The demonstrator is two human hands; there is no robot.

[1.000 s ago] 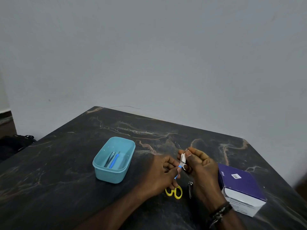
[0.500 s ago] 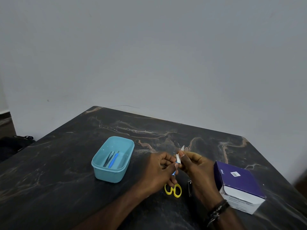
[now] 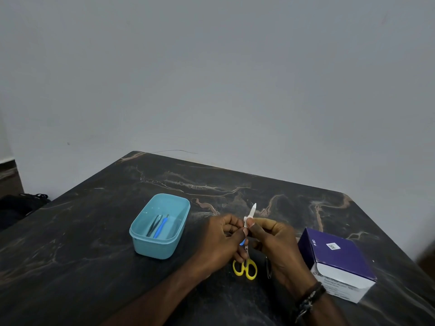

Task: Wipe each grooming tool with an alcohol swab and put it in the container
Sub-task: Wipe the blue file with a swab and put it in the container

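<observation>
Mid-table: left hand (image 3: pixel 220 241) + right hand (image 3: pixel 274 241) grip nail file (image 3: pixel 251 211); container (image 3: pixel 160 225) left, box (image 3: pixel 339 262) right.

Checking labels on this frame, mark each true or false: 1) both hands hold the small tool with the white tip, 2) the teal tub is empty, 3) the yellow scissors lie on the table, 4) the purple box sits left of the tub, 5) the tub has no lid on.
1) True: the left hand and the right hand grip the white-tipped tool between them.
2) False: the teal tub holds tweezers and a blue-handled tool.
3) True: the yellow scissors lie on the table, under the hands.
4) False: the purple box sits right of the tub, beside the right hand.
5) True: it is open-topped.
</observation>
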